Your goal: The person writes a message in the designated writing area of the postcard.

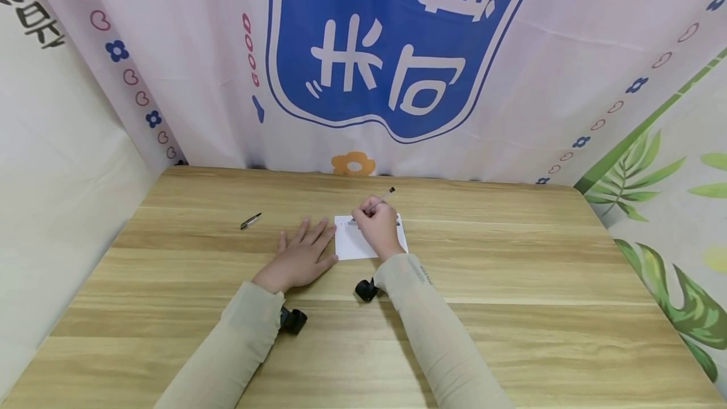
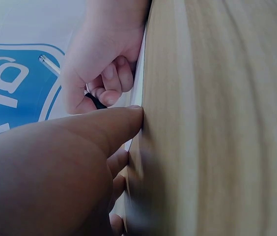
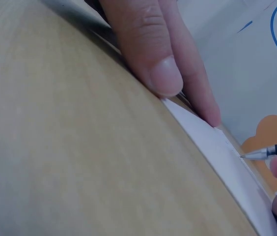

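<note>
- The right hand (image 1: 377, 226) had its fingers curled round a pen (image 1: 382, 198) and held it tight.
- The tip of the pen touched a small white card (image 1: 354, 246).
- The card lay flat on the wooden table (image 1: 511, 283), near the middle.
- The left hand (image 1: 301, 256) lay flat on the table with its fingers straight and spread out wide.
- Its fingertips (image 3: 165, 73) pressed down just at the left edge of the card.
- The two hands were close together, one on each side of the card.
- A pen cap (image 1: 250, 221) lay by itself on the table, off to the left and well apart from the hands.
- A pink cloth with a big blue sign (image 1: 397, 36) hung behind the table.
</note>
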Demonstrator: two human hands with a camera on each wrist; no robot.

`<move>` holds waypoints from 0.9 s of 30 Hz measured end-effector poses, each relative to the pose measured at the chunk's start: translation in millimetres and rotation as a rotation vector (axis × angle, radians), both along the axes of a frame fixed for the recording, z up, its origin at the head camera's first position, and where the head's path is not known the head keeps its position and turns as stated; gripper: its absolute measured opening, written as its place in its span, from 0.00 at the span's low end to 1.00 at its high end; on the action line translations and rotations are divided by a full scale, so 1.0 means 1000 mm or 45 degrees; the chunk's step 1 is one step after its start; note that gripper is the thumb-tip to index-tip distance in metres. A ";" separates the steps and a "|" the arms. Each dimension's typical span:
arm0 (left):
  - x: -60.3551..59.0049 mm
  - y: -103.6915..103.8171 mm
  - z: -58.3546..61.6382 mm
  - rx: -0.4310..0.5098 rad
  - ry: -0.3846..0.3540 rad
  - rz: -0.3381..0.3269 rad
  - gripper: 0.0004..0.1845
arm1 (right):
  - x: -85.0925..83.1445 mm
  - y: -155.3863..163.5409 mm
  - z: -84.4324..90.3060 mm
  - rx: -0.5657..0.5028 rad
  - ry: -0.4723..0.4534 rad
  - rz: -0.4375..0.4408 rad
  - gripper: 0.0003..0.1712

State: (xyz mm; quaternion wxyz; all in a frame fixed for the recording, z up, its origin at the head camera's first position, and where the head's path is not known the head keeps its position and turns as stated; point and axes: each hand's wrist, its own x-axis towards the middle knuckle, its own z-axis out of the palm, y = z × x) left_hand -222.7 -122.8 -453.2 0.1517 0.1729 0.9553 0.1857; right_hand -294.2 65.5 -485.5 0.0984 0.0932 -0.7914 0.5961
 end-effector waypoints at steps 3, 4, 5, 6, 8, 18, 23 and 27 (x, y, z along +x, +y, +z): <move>0.000 0.000 0.000 0.004 0.000 0.001 0.37 | 0.000 0.000 -0.001 0.004 0.001 -0.004 0.09; 0.001 0.000 0.000 0.006 0.000 0.002 0.37 | 0.000 0.000 -0.002 0.006 0.001 -0.007 0.09; 0.001 0.000 -0.001 0.008 0.000 0.002 0.37 | 0.000 0.000 -0.002 0.010 0.001 -0.009 0.09; 0.001 0.000 -0.001 0.010 0.000 0.003 0.37 | 0.000 0.000 -0.002 0.013 0.001 -0.012 0.09; 0.001 0.000 -0.002 0.009 0.001 0.003 0.37 | 0.000 -0.001 -0.003 0.015 -0.001 -0.014 0.09; 0.000 0.000 -0.004 0.001 0.009 0.004 0.37 | 0.001 0.001 -0.004 0.028 0.009 -0.036 0.10; 0.001 0.000 -0.002 -0.001 0.007 0.005 0.37 | 0.000 0.001 -0.004 0.038 0.023 -0.044 0.10; 0.001 0.000 -0.003 -0.003 0.008 0.002 0.37 | 0.000 0.000 -0.005 0.042 0.037 -0.050 0.10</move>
